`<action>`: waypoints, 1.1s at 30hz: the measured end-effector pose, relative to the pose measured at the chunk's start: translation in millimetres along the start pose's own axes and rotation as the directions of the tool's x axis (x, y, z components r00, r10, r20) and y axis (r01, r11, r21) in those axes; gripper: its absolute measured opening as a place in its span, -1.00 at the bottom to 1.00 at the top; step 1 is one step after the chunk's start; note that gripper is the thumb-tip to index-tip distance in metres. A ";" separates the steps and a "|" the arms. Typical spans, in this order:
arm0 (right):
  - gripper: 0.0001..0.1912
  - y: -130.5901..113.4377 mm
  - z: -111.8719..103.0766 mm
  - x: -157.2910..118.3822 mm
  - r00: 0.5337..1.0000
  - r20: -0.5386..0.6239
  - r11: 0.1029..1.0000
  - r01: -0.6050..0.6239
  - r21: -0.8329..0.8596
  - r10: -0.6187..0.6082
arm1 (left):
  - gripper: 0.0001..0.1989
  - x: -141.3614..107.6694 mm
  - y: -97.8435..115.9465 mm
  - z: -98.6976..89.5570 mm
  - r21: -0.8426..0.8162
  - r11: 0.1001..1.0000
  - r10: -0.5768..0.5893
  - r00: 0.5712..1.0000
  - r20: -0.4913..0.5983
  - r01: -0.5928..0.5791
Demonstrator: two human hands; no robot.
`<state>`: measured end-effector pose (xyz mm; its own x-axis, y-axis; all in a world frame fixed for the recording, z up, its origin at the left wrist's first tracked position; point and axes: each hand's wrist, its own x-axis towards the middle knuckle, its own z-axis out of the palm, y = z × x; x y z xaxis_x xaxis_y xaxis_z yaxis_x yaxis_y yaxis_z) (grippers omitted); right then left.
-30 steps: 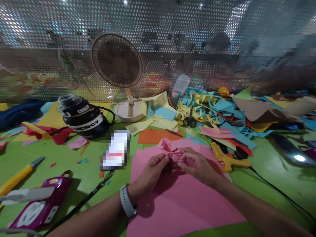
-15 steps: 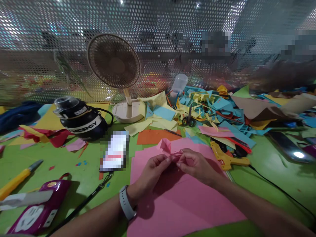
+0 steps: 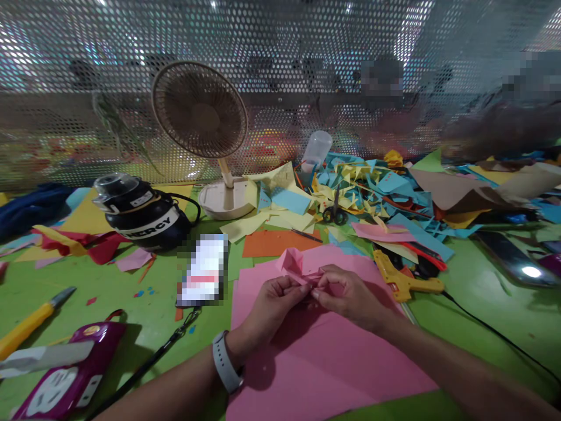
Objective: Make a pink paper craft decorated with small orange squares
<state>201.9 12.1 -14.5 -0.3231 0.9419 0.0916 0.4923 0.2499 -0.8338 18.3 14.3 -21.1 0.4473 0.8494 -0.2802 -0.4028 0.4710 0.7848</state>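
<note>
My left hand (image 3: 280, 299) and my right hand (image 3: 344, 295) meet over a large pink paper sheet (image 3: 342, 362) on the green table. Between their pinched fingertips is a small folded pink paper (image 3: 310, 276), held from both sides. Its lower part is hidden by the fingers. A pointed pink paper fold (image 3: 291, 261) stands just beyond my left fingertips; whether it joins the held piece is unclear. A yellow glue gun (image 3: 405, 282) lies right of the sheet.
A lit phone (image 3: 204, 269), a black bottle (image 3: 144, 213) and a fan (image 3: 201, 111) stand or lie to the left. Scissors (image 3: 335, 213) and heaped paper scraps (image 3: 372, 181) are behind the sheet. A yellow cutter (image 3: 35, 321) lies far left, a dark phone (image 3: 512, 257) right.
My left fingertips have shifted slightly right and down, showing more of the pink fold, which has tilted a little left. Both hands still pinch the paper.
</note>
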 end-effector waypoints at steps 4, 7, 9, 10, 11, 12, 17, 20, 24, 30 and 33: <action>-0.83 0.9 0.7 0.6 1.000 -0.009 1.000 0.007 -0.013 -0.007 | -0.76 -1.2 1.0 1.0 0.029 0.999 -0.015 0.999 -0.034 0.016; -0.83 1.7 1.2 0.5 1.000 -0.014 0.999 0.008 -0.034 -0.009 | -0.75 -1.3 1.1 1.5 0.035 0.999 0.002 0.999 -0.040 -0.001; -0.85 1.5 1.0 0.2 1.000 -0.010 0.999 0.014 -0.043 -0.014 | -0.73 -1.2 0.7 1.5 0.036 0.999 0.020 0.999 -0.038 -0.018; -0.87 1.2 0.7 0.0 1.000 -0.008 0.999 0.017 -0.047 -0.017 | -0.72 -1.3 0.5 1.5 0.041 0.999 0.024 0.999 -0.041 -0.022; -0.88 0.7 0.4 0.0 1.000 -0.006 0.999 0.020 -0.051 -0.020 | -0.72 -1.5 0.3 1.5 0.052 0.998 0.022 0.999 -0.048 -0.020; -0.89 0.1 0.1 -0.1 1.000 -0.005 0.998 0.023 -0.056 -0.023 | -0.71 -1.8 0.1 1.7 0.063 0.998 0.021 0.998 -0.061 -0.017; -0.92 -3.0 -1.9 0.6 0.997 -0.023 0.994 0.072 -0.084 -0.074 | -0.71 -3.1 0.5 3.5 0.086 0.995 0.061 0.994 -0.085 -0.054; -0.96 -2.7 -2.6 0.5 0.985 -0.063 0.983 0.157 -0.092 -0.163 | -0.72 -2.6 1.3 4.2 0.077 0.992 0.112 0.989 -0.098 -0.105; -0.95 -1.6 -2.4 -1.2 0.961 -0.120 0.967 0.243 -0.071 -0.250 | -0.75 -2.9 3.5 5.0 0.090 0.988 0.133 0.986 -0.105 -0.123; -0.88 -8.7 -7.2 -1.0 0.945 -0.256 0.969 0.234 0.085 -0.205 | -0.69 -3.3 4.5 5.6 0.118 0.986 0.138 0.976 -0.171 -0.118; -0.81 -8.6 -7.4 0.5 0.973 -0.231 0.974 0.077 0.214 -0.026 | -0.67 -2.9 -0.2 2.0 0.097 0.991 0.115 0.957 -0.267 -0.092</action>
<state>203.5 12.0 -3.3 -0.1403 0.9615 0.2364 0.2816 0.2677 -0.9214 18.6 11.3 -19.3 0.1685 0.9306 -0.3249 -0.3629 0.3651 0.8573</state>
